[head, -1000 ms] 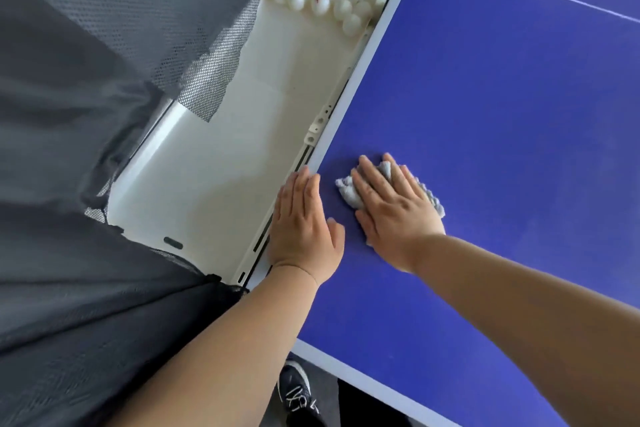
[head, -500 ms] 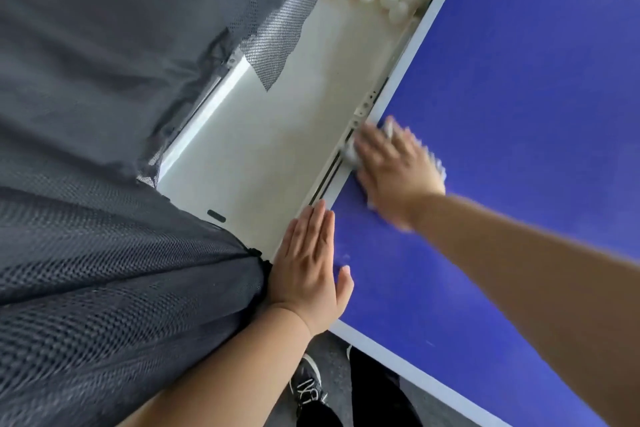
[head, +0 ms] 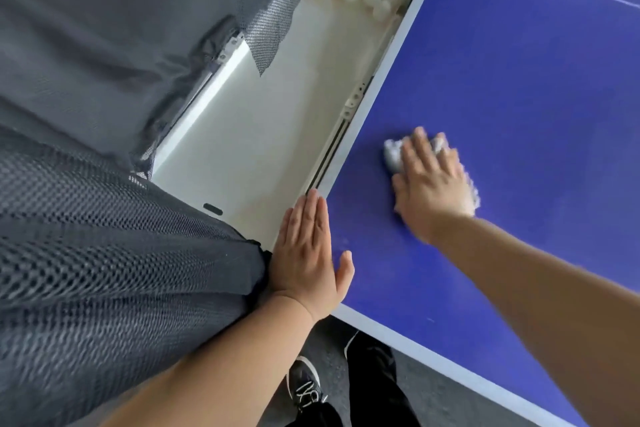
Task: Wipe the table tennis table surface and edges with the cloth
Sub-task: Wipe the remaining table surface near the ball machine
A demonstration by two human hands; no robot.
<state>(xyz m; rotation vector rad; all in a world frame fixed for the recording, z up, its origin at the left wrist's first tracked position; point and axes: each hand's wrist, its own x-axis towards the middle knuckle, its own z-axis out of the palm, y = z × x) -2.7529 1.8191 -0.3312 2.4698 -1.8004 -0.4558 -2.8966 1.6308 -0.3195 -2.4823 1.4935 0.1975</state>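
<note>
The right hand (head: 433,184), fingers straight, pins the soft, light cloth (head: 393,154) to the table (head: 519,80), where a palm over its middle likely holds best, while the left hand (head: 308,253) lies flat, relaxed.

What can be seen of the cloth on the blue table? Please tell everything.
The cloth is small, white-grey, and looks soft and fluffy. It lies crumpled on the blue table, in from the pale side edge. The right hand presses on it with straight fingers and covers most of it; only bits show beside the fingers and along the hand's far side. It looks blurred.
</note>
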